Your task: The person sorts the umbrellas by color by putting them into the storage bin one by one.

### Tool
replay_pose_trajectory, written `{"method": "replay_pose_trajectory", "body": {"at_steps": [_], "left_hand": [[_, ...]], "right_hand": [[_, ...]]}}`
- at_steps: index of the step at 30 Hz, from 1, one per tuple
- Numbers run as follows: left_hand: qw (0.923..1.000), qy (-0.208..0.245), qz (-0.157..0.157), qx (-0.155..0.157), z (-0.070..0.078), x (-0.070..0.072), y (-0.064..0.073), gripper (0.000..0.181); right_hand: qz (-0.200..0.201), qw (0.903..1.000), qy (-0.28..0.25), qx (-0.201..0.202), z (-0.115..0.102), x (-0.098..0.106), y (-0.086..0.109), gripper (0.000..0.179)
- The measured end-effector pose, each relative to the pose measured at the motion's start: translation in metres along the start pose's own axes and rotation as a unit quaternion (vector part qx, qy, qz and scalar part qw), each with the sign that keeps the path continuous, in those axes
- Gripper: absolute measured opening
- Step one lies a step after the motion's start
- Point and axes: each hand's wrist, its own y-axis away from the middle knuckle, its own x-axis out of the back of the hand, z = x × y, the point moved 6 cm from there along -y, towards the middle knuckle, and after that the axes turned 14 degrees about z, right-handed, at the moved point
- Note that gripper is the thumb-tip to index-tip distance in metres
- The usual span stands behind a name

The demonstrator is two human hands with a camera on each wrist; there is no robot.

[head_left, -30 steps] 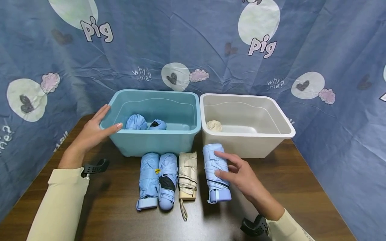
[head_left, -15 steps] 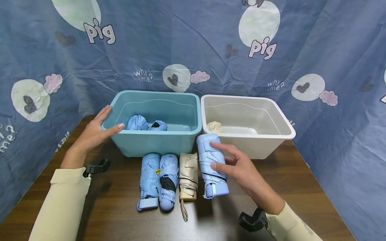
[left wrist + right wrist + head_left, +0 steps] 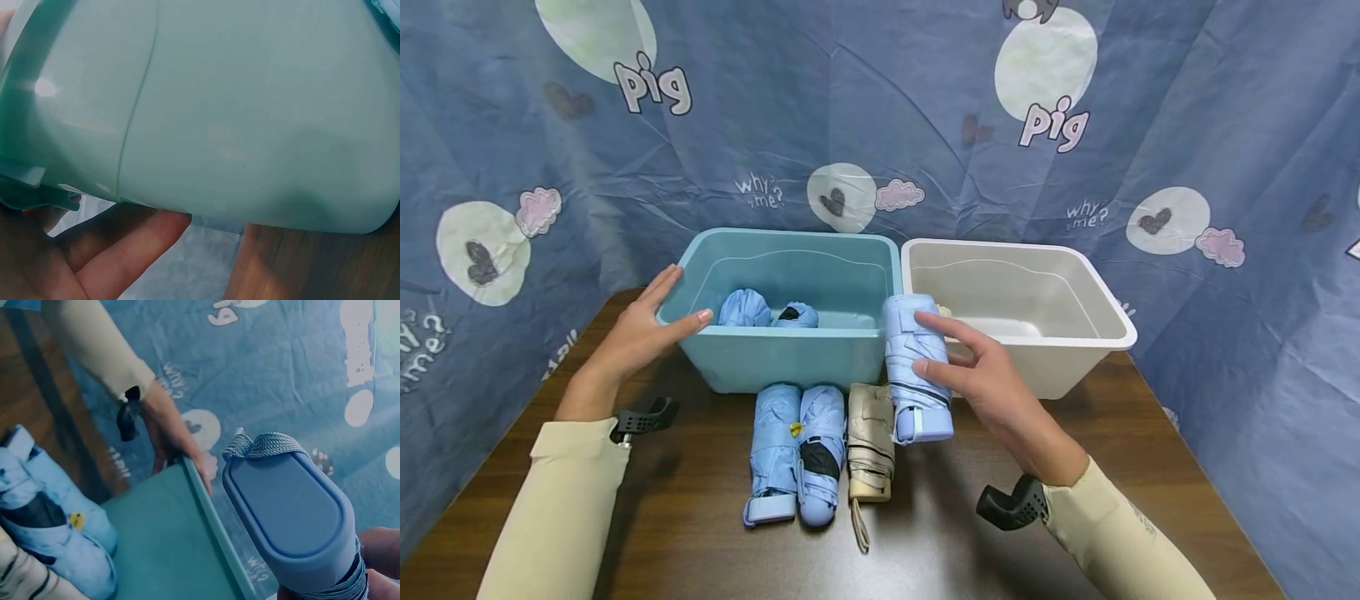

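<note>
My right hand [image 3: 988,375] holds a folded light-blue umbrella [image 3: 917,375] between thumb and fingers, raised off the table. The umbrella's top end is at the meeting rims of the teal bin [image 3: 790,332] and the white bin [image 3: 1037,341]. Its flat handle base and wrist strap show in the right wrist view. At the teal bin's left end, my left hand [image 3: 636,337] grips the rim, thumb on the front corner. Two blue umbrellas [image 3: 745,308] are inside that bin. A beige bundle in the white bin is mostly hidden behind the held umbrella.
On the wooden table [image 3: 700,533], before the teal bin, lie two blue folded umbrellas [image 3: 775,442] and a beige umbrella [image 3: 871,442] with a cord loop. Behind the bins hangs a patterned blue cloth [image 3: 700,167].
My right hand has lifted the blue umbrella and carried it forward and slightly left, toward the bins' adjoining rims. The left hand keeps its place on the teal bin.
</note>
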Motion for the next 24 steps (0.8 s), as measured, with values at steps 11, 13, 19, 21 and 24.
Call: {"method": "replay_pose_trajectory", "body": {"at_steps": [11, 13, 19, 21, 24], "left_hand": [[1.0, 0.005, -0.001, -0.007, 0.001, 0.0, 0.0, 0.096], [0.9999, 0.007, -0.001, -0.01, 0.001, 0.0, 0.001, 0.095], [0.9999, 0.009, 0.001, -0.009, 0.001, 0.0, 0.002, 0.095], [1.0, 0.006, 0.002, -0.007, 0.0, 0.0, 0.002, 0.095], [0.9999, 0.002, 0.005, -0.009, 0.0, 0.002, 0.001, 0.095]], "right_hand": [[0.039, 0.9983, 0.036, 0.023, -0.014, -0.009, -0.037, 0.054], [0.046, 0.9981, 0.031, 0.027, -0.017, -0.012, -0.044, 0.054], [0.059, 0.9978, 0.014, 0.027, -0.022, -0.026, -0.066, 0.054], [0.066, 0.9974, 0.016, 0.027, -0.024, -0.031, -0.073, 0.054], [0.072, 0.9968, 0.02, 0.028, -0.027, -0.04, -0.084, 0.054]]}}
